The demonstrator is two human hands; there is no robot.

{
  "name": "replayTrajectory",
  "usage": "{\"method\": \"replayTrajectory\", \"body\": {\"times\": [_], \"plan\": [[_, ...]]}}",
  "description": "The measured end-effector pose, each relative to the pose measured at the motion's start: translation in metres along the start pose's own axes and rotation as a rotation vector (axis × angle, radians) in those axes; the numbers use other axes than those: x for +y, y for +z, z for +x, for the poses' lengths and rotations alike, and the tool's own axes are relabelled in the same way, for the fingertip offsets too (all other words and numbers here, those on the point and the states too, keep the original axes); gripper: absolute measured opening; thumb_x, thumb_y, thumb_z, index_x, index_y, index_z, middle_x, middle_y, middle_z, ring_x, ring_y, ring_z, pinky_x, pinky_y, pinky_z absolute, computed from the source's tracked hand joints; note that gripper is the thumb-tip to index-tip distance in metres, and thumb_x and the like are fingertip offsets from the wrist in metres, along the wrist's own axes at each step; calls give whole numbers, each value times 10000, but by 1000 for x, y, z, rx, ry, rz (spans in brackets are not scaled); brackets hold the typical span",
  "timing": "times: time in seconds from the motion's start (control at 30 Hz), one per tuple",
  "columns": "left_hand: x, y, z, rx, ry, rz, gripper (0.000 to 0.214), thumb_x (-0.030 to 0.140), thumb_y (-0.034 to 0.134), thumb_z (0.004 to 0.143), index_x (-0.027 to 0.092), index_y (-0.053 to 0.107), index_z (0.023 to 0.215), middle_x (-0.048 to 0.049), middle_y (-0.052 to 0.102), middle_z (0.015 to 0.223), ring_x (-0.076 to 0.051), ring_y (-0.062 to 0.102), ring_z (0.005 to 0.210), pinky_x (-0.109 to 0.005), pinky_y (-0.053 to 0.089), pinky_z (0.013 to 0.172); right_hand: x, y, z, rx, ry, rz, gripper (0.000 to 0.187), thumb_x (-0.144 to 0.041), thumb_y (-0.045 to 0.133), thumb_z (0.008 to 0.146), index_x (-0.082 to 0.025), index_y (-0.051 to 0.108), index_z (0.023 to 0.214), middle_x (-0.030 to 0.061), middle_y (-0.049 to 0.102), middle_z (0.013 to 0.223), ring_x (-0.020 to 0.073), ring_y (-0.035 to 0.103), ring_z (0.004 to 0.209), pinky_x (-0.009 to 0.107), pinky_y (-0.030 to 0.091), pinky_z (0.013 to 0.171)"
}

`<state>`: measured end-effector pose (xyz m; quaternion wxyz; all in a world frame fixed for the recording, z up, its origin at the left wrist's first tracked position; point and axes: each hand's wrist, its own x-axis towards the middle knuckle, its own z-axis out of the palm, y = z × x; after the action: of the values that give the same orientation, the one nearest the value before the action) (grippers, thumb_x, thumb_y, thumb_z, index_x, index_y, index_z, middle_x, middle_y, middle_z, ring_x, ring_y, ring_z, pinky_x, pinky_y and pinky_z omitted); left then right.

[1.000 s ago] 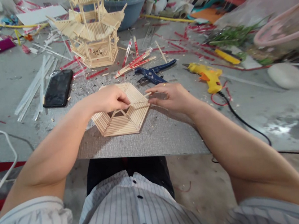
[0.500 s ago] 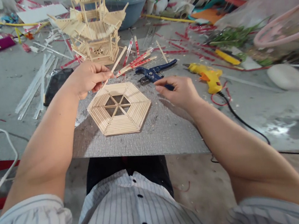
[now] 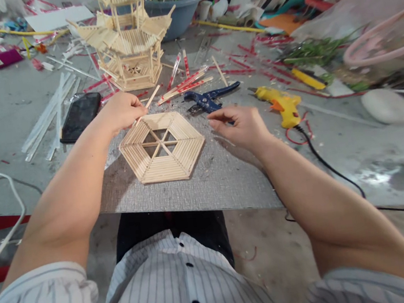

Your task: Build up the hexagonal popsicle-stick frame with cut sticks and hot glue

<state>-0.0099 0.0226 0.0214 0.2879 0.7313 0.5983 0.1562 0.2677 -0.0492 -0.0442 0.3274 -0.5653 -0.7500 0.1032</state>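
A flat hexagonal panel of wooden sticks [image 3: 162, 148] lies on a grey textured mat [image 3: 205, 180] in front of me. My left hand [image 3: 122, 110] hovers at the panel's far left corner, fingers pinched on a thin wooden stick [image 3: 151, 98] that points up and right. My right hand [image 3: 241, 124] hangs just right of the panel, fingers loosely curled and apart, holding nothing I can see. Blue cutters [image 3: 208, 99] lie just beyond its fingertips.
A wooden stick pagoda [image 3: 127, 38] stands behind the panel. A black phone [image 3: 80, 116] lies at left beside white strips. A yellow glue gun [image 3: 281, 104] with a black cord lies at right. Red-marked sticks [image 3: 184, 82], a blue basin [image 3: 179, 7] and clutter fill the back.
My left hand lifted off the panel with a stick, rose toward the pagoda, then came down to the panel's far left corner. My right hand drew back to the right of the panel.
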Motion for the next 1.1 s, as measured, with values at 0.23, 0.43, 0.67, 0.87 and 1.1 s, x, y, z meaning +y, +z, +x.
{"method": "replayTrajectory", "body": {"times": [0.23, 0.43, 0.67, 0.87, 1.1], "plan": [[-5, 0, 3, 60, 47, 102, 123, 268, 597, 736, 150, 634, 730, 3, 513, 590, -108, 491, 615, -248, 373, 629, -9, -3, -1, -116, -2, 9, 296, -391, 554, 807, -214, 733, 963, 42, 705, 748, 170, 605, 612, 333, 476, 616], [-4, 0, 2, 73, 49, 200, 141, 259, 577, 727, 142, 655, 736, -31, 565, 645, -160, 548, 738, -267, 415, 717, -13, -5, -2, -233, -35, 25, 358, -416, 584, 793, -173, 733, 1008, 41, 677, 709, 128, 534, 553, 286, 404, 552], [-1, 0, -3, 49, 66, 320, 209, 273, 550, 729, 133, 684, 808, -64, 657, 750, -187, 610, 794, -279, 455, 760, -18, -4, -4, -383, -147, 76, 401, -392, 646, 757, -163, 719, 1079, 30, 686, 714, 106, 519, 553, 260, 399, 569], [2, -6, -1, 8, -25, 471, 238, 244, 512, 729, 145, 706, 826, -69, 644, 664, -215, 636, 816, -285, 468, 769, -20, -4, -7, -332, -127, -15, 470, -438, 613, 797, -153, 685, 1164, 77, 735, 864, 161, 621, 649, 298, 461, 622], [0, -6, 2, -37, -58, 616, 302, 263, 491, 748, 122, 724, 878, -144, 699, 848, -281, 647, 907, -342, 484, 786, -10, 0, -2, -444, -316, -146, 819, -597, 677, 712, -120, 523, 1360, 188, 424, 1456, 339, 423, 1329, 498, 353, 1071]]}}
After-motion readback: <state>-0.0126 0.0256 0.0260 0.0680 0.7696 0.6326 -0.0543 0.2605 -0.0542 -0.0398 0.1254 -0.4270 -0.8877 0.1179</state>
